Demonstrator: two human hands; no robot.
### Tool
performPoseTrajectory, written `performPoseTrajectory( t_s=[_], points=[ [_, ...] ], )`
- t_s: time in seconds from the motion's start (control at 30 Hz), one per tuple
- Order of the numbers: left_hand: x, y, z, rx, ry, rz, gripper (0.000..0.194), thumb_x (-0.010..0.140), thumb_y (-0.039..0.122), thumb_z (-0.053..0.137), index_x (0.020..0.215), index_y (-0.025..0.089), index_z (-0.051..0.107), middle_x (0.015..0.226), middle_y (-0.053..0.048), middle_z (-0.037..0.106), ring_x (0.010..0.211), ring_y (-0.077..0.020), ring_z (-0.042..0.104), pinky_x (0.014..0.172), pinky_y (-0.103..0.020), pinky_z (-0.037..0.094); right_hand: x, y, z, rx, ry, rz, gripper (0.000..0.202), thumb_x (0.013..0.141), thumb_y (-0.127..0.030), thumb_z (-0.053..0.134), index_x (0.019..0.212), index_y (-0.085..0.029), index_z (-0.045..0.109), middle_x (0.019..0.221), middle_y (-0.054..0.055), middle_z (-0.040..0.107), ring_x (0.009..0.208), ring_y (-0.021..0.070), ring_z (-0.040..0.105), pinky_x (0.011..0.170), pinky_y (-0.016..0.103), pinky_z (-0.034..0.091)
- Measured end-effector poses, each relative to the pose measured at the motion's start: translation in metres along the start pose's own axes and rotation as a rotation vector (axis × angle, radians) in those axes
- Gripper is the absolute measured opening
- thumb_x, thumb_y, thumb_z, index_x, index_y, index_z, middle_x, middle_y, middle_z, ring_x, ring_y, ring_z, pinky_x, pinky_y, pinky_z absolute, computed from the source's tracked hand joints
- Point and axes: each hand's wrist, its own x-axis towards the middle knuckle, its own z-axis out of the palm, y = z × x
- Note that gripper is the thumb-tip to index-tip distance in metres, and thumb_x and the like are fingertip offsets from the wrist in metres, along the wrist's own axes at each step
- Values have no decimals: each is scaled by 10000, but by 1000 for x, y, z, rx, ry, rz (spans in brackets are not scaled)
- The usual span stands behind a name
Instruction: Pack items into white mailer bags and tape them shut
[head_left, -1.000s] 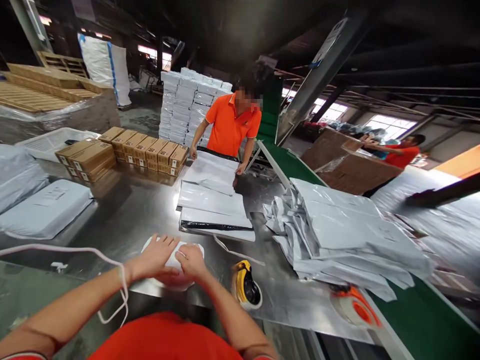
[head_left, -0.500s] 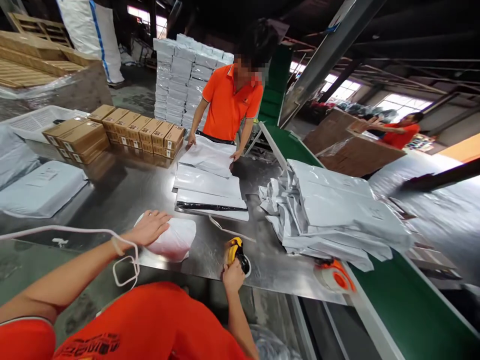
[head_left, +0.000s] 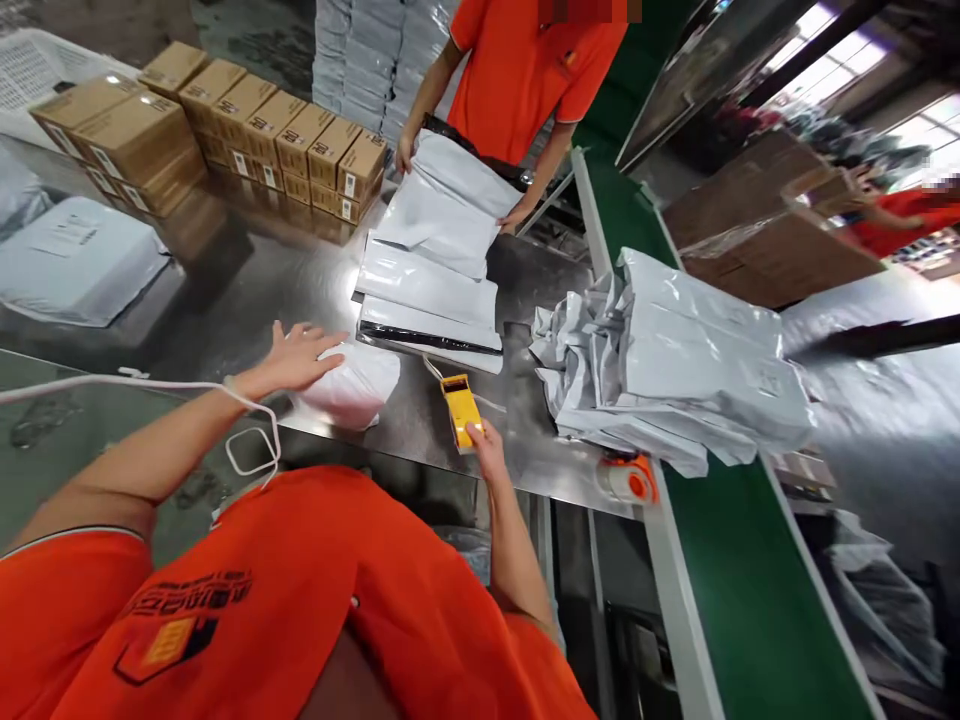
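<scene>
My left hand (head_left: 298,357) lies with fingers spread on the upper left part of a small white package (head_left: 356,385), near the front edge of the metal table (head_left: 262,270). In my right hand (head_left: 486,450) is a yellow handheld device (head_left: 460,408), gripped at its lower end and held over the table just right of the package. Behind both hands lie flat white bags (head_left: 427,305), one with a black strip. A person across the table (head_left: 517,80) holds the topmost bag (head_left: 450,190) with both hands.
Brown boxes (head_left: 292,135) line the back left, near a large white parcel (head_left: 75,255). A heap of white bags (head_left: 690,350) lies at the right, with an orange tape dispenser (head_left: 630,480) below it. A green conveyor (head_left: 750,580) runs along the right. A white cord (head_left: 150,383) crosses the left.
The camera view has tilted downward. My right hand has turned the device, so its yellow face now shows. My left hand remains on the package, its fingers spread wider.
</scene>
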Motion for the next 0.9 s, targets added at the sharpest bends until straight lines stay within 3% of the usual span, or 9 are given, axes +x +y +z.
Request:
performPoseTrajectory(
  t_s=[0.17, 0.27, 0.37, 0.5, 0.6, 0.67, 0.73, 0.8, 0.9],
  points=[
    [3, -4, 13, -87, 44, 18, 525, 1157, 560, 625, 1564, 329, 863, 1515, -151, 804, 1452, -462, 634, 1247, -634, 485, -7, -80, 25, 444, -280, -141, 609, 780, -736, 907, 1122, -246, 788, 718, 24, 695, 564, 246, 587, 555, 422, 576],
    [9, -3, 15, -155, 86, -11, 465, 1100, 541, 708, 1460, 328, 909, 1471, -143, 820, 1407, -470, 657, 1216, -620, 502, -1, -125, 64, 500, -473, -179, 566, 755, -679, 969, 1043, -217, 810, 679, -1, 683, 522, 200, 558, 499, 356, 521],
    [12, 1, 18, -182, 96, -32, 459, 1069, 506, 734, 1423, 268, 904, 1427, -175, 826, 1384, -485, 669, 1198, -621, 512, 12, -149, 97, 411, -576, -179, 530, 709, -629, 1018, 898, -201, 767, 676, -21, 673, 569, 151, 567, 526, 281, 491],
    [6, 5, 21, -202, 111, -25, 466, 1087, 445, 681, 1452, 221, 864, 1356, -190, 823, 1366, -470, 655, 1232, -651, 500, 24, -152, 110, 301, -659, -137, 584, 621, -673, 1034, 790, -219, 707, 597, -44, 630, 516, 126, 527, 489, 260, 453],
    [-8, 4, 14, -296, 329, -8, 443, 1101, 366, 653, 1466, 227, 862, 1485, -190, 774, 1465, -450, 612, 1296, -675, 478, 22, -148, 104, 288, -658, -109, 624, 591, -736, 1027, 810, -241, 717, 570, -38, 635, 451, 151, 523, 436, 292, 451],
    [-20, 5, 7, -505, 479, -38, 429, 1145, 416, 638, 1425, 192, 876, 1466, -202, 766, 1407, -409, 663, 1257, -631, 550, 19, -145, 100, 295, -642, -109, 632, 590, -748, 1023, 833, -246, 725, 573, -33, 638, 440, 159, 528, 427, 299, 453],
    [-31, 10, 0, -865, 409, -107, 510, 1184, 575, 644, 1281, 143, 897, 1300, -207, 807, 1194, -353, 758, 1090, -537, 664, 18, -141, 98, 317, -642, -118, 630, 586, -740, 1020, 847, -244, 731, 578, -26, 647, 430, 165, 530, 418, 304, 453],
    [-36, 22, -5, -1251, 207, -195, 579, 1134, 688, 766, 1129, 124, 895, 1143, -196, 840, 1001, -296, 793, 916, -426, 700, 19, -138, 98, 331, -668, -133, 617, 581, -714, 1023, 854, -239, 739, 579, -19, 658, 428, 175, 542, 415, 308, 456],
    [-33, 41, -7, -1590, 52, -349, 382, 988, 471, 1013, 954, 120, 866, 982, -151, 848, 833, -201, 772, 770, -272, 646, 23, -135, 98, 316, -699, -150, 606, 593, -703, 1024, 857, -231, 751, 594, -7, 670, 448, 181, 560, 431, 304, 460]
  ],
)
